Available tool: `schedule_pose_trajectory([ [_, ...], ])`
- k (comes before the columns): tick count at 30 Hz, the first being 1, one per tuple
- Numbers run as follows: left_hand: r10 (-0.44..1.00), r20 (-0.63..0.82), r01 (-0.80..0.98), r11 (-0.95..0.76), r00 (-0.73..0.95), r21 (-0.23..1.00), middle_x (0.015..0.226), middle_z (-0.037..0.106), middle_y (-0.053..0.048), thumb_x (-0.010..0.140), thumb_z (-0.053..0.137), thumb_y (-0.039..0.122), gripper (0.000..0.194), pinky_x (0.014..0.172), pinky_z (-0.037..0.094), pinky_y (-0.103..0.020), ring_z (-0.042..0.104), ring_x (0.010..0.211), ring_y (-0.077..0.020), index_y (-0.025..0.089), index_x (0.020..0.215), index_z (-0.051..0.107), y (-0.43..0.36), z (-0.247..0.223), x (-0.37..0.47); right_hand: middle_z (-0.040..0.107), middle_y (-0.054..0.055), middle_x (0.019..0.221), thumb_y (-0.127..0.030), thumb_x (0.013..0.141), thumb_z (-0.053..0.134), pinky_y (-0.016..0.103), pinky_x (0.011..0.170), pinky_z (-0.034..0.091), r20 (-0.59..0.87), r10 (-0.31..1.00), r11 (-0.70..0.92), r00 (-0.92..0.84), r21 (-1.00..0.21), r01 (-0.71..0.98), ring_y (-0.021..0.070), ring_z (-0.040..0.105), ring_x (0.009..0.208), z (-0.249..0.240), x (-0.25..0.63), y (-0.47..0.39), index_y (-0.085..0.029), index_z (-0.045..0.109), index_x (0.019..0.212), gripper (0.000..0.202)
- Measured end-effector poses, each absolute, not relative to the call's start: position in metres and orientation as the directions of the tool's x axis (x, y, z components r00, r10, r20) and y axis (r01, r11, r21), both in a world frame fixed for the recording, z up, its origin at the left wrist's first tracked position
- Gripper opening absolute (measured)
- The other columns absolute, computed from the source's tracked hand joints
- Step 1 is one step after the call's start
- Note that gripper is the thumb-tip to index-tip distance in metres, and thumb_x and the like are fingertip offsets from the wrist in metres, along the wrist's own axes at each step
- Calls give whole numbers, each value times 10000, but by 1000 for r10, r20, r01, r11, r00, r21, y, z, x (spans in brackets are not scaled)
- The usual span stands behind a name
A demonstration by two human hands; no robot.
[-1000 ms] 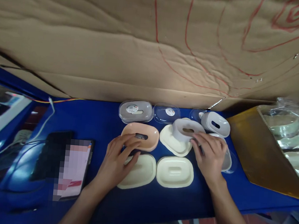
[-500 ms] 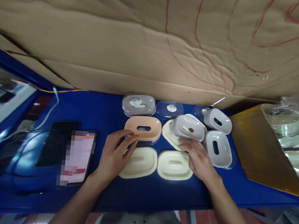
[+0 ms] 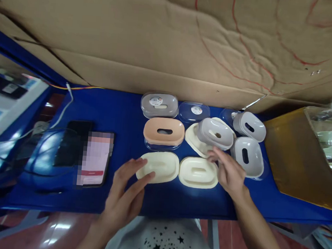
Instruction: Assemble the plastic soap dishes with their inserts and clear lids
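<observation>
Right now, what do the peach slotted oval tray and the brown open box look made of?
Peach slotted oval tray: probably moulded plastic, satin; smooth, soft sheen. Brown open box: likely cardboard, its side glossy, perhaps taped; tan, with shiny streaks.

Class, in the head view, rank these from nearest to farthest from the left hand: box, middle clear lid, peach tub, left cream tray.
1. Left cream tray, at the left hand
2. Peach tub, just behind that tray
3. Middle clear lid, in the back row
4. Box, at the far right
</observation>
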State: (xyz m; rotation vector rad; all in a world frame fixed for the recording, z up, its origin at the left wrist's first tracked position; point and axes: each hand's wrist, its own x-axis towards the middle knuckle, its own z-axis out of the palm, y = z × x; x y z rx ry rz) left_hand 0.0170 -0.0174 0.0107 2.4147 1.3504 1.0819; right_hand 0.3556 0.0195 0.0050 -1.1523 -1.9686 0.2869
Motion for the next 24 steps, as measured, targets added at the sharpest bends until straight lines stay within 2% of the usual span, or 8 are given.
schedule_pose_trajectory([
  [3,804,415,680,-587,426,439,1502,608,-152,979,674,55,644,1140,545,-595,627,1361,-338,280,1564,527,-25,4,15,797,-22,811,-103,1083,482,240,574,612,598,795,512,-103,-569,644,118,696,531,6,357,16,-281,670,1431,434],
  [7,789,312,720,-612,529,327,1501,613,-197,1026,709,246,531,1194,452,-640,605,1391,-374,227,1525,529,-16,4,15,663,-47,554,-240,1108,532,268,532,565,654,756,440,-17,-489,753,129,610,426,10,364,16,-238,780,1108,248],
  [9,777,307,717,-627,549,305,1486,633,-196,1050,682,290,512,1194,442,-632,624,1370,-369,219,1530,520,-5,6,16,648,-29,541,-297,1117,535,288,508,534,683,730,474,-18,-487,733,142,602,432,10,369,19,-232,779,960,298],
  [13,770,278,714,-637,575,289,1316,745,-138,1095,605,344,371,1038,555,-515,728,1165,-319,228,1447,618,26,9,20,588,6,499,-452,1160,380,310,483,472,708,703,561,-71,-490,668,153,565,433,11,374,26,-238,673,663,615],
  [16,767,217,724,-642,604,251,1307,746,-157,1104,579,431,409,1005,580,-527,730,1166,-346,201,1433,654,44,10,26,654,12,560,-430,1157,410,299,553,508,658,738,569,-149,-489,661,152,633,504,11,372,29,-226,732,737,567],
  [20,751,188,718,-660,633,220,1508,624,-211,1105,563,461,496,1106,543,-599,648,1336,-395,168,1503,595,42,9,31,825,30,868,-231,1096,558,294,711,578,495,814,535,-303,-439,722,170,777,731,10,366,28,-219,782,1038,232],
  [22,753,183,714,-658,632,242,1569,576,-203,1100,578,461,502,1174,497,-619,607,1398,-387,194,1526,568,31,9,29,836,70,1107,-145,1075,535,313,828,606,426,835,524,-349,-420,741,199,808,947,10,364,24,-214,736,1213,254],
  [24,772,177,721,-634,611,279,1593,556,-188,1081,620,466,533,1208,469,-624,581,1430,-377,227,1550,537,16,7,24,787,105,1295,-79,1047,488,385,962,602,395,836,533,-381,-416,737,239,769,1158,10,362,18,-220,692,1282,342],
])
